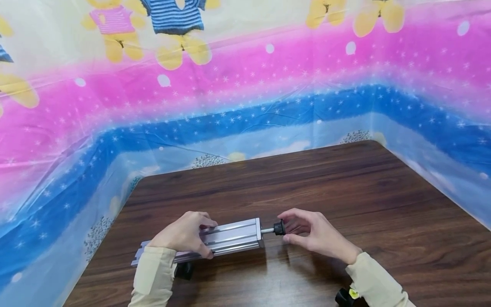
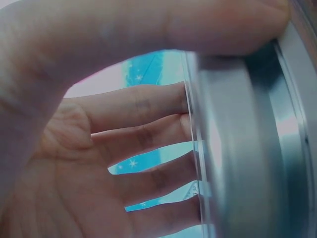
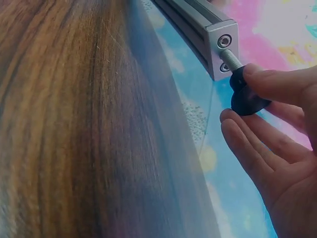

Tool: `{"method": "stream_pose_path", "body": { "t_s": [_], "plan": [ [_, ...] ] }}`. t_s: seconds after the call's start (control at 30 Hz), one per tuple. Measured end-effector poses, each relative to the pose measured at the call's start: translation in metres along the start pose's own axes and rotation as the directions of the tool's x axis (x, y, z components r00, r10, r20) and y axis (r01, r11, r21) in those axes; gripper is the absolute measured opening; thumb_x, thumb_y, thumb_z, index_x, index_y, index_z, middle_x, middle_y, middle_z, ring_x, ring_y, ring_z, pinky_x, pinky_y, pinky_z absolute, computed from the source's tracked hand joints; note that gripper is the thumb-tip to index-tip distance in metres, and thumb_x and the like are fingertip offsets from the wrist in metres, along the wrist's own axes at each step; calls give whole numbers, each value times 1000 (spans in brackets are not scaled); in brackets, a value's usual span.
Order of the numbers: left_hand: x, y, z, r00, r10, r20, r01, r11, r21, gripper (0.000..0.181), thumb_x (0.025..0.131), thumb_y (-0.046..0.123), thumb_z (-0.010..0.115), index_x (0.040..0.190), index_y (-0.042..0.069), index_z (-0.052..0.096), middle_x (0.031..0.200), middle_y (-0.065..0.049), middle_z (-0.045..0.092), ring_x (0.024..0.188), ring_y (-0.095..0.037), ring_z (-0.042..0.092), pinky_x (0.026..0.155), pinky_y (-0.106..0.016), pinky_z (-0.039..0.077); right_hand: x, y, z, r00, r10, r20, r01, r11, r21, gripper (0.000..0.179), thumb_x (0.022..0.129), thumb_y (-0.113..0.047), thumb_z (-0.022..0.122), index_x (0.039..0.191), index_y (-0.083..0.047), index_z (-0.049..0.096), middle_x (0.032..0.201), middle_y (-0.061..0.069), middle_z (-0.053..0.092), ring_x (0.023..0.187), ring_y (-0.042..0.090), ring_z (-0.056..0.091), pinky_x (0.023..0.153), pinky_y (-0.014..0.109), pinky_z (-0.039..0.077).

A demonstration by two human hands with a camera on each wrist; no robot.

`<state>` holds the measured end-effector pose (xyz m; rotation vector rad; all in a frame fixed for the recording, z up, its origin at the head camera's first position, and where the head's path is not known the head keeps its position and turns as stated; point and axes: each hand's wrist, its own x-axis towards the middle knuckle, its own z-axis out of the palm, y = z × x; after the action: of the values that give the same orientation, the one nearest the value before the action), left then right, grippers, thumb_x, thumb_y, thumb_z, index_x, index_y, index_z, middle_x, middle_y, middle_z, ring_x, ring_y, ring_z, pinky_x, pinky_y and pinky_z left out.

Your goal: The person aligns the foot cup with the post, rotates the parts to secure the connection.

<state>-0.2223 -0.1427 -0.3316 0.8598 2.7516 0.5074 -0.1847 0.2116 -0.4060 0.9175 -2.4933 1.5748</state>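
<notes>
Right wrist view: the right hand (image 3: pixel 285 148) has its thumb and fingers (image 3: pixel 245 144) pinched on a black levelling foot (image 3: pixel 247 101), whose threaded stud (image 3: pixel 231 58) juts (between two socket-head screws (image 3: pixel 225 41)) from an aluminium extrusion (image 1: pixel 238 235). The left hand (image 1: pixel 184 232), fingers clamped across that extrusion, holds it over the wood-grain tabletop (image 1: pixel 307 183); a printed cloth (image 1: pixel 245 91) hangs behind.

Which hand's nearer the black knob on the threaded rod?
Right. The right hand curls around the black knob; the left hand grips the metal bar, away from the knob.
</notes>
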Motion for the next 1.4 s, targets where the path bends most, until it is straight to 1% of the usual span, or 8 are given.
{"method": "stream_pose_path", "body": {
  "t_s": [0.13, 0.37, 0.53, 0.67, 0.77, 0.87, 1.03, 1.4],
  "plan": [
    [-2, 2, 0, 1000, -9, 0, 9, 1000, 4, 66, 61, 24, 93, 121, 5, 73, 121, -10, 66, 97, -17, 61, 82, -37, 53, 1, -1, 2, 1000, 30, -5, -30, 999, -32, 37, 95, -24, 71, 127, -6, 66, 101, 3, 74, 87, 9, 71, 76, 27, 58],
    [1, 6, -2, 1000, -20, -15, 20, 1000, 22, 66, 60, 23, 95, 120, 5, 74, 127, -13, 66, 108, -25, 64, 90, -43, 54, 2, -3, 2, 994, 112, -4, -112, 993, -34, 25, 103, -29, 59, 109, -8, 71, 84, 2, 73, 73, 18, 72, 70, 29, 58],
    [4, 9, -3, 1000, -3, -8, 3, 999, 34, 66, 60, 23, 94, 121, 6, 74, 126, -13, 66, 107, -25, 64, 90, -42, 54, 0, -4, 0, 988, 153, 14, -152, 987, -50, 33, 107, -34, 50, 93, -11, 70, 77, 2, 72, 69, 16, 72, 68, 30, 58],
    [4, 9, -4, 1000, 18, -4, -17, 999, 39, 67, 60, 23, 94, 121, 5, 73, 123, -11, 66, 99, -19, 63, 86, -37, 53, -2, -2, 0, 992, 124, 17, -124, 992, -35, 26, 103, -31, 58, 115, -9, 67, 96, 7, 74, 80, 15, 72, 74, 29, 58],
    [3, 8, -5, 1000, 22, -5, -22, 999, 43, 66, 60, 23, 93, 121, 5, 74, 122, -10, 67, 96, -17, 62, 84, -35, 53, -3, -1, 1, 999, 54, 9, -54, 998, -22, 45, 96, -26, 71, 136, -14, 57, 118, 12, 69, 91, 14, 72, 78, 29, 59],
    [1, 7, -5, 1000, 20, -8, -20, 999, 47, 65, 60, 23, 93, 120, 5, 74, 121, -10, 67, 96, -17, 62, 84, -35, 53, -2, -1, 3, 1000, -6, 3, 6, 1000, 2, 54, 90, -20, 78, 139, -20, 54, 127, 10, 66, 96, 14, 71, 80, 31, 60],
    [1, 5, -4, 1000, 23, -15, -22, 998, 53, 64, 59, 23, 94, 118, 5, 75, 119, -11, 68, 97, -18, 63, 85, -35, 53, -1, -2, 3, 998, -56, 0, 56, 998, 15, 44, 89, -16, 78, 129, -18, 61, 114, 6, 71, 95, 14, 71, 80, 31, 60],
    [-1, 4, -6, 1000, 27, -9, -27, 998, 49, 66, 60, 23, 94, 120, 6, 74, 115, -7, 67, 91, -14, 60, 80, -32, 52, 4, -3, 3, 999, 36, 2, -36, 999, 2, 26, 100, -22, 65, 121, -8, 67, 94, 8, 75, 79, 23, 74, 70, 34, 59]
  ]
}}
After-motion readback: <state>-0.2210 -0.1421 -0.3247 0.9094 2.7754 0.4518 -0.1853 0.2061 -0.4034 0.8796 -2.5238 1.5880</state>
